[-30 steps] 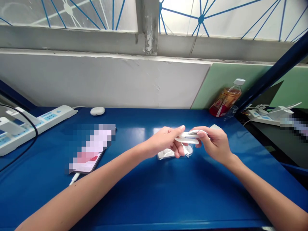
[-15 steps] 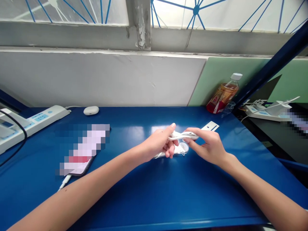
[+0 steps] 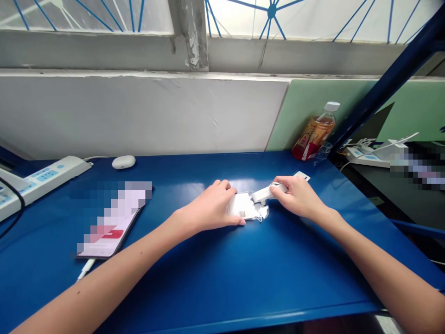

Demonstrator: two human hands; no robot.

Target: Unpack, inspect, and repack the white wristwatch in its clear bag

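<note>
A clear plastic packet with a white label (image 3: 243, 207) lies on the blue desk ahead of me. My left hand (image 3: 213, 206) grips its left side, fingers along the far edge and thumb along the near edge. Over the packet's right end, my right hand (image 3: 295, 192) pinches a bundled white cable (image 3: 262, 194) between thumb and fingers. The bundle's left end is at the mouth of the packet; whether it is inside I cannot tell. A white card (image 3: 302, 176) is partly covered by my right hand.
To the left lie a phone (image 3: 116, 220) with a white plug in it, a white earbud case (image 3: 123, 162) and a power strip (image 3: 52, 178). A drink bottle (image 3: 314, 132) stands at the back right, by a blue metal post (image 3: 368, 81).
My left hand has let go of the cable bundle and moved down onto the packet. My right hand keeps the bundle, now tilted with its left end lower. The view has shifted slightly right.
</note>
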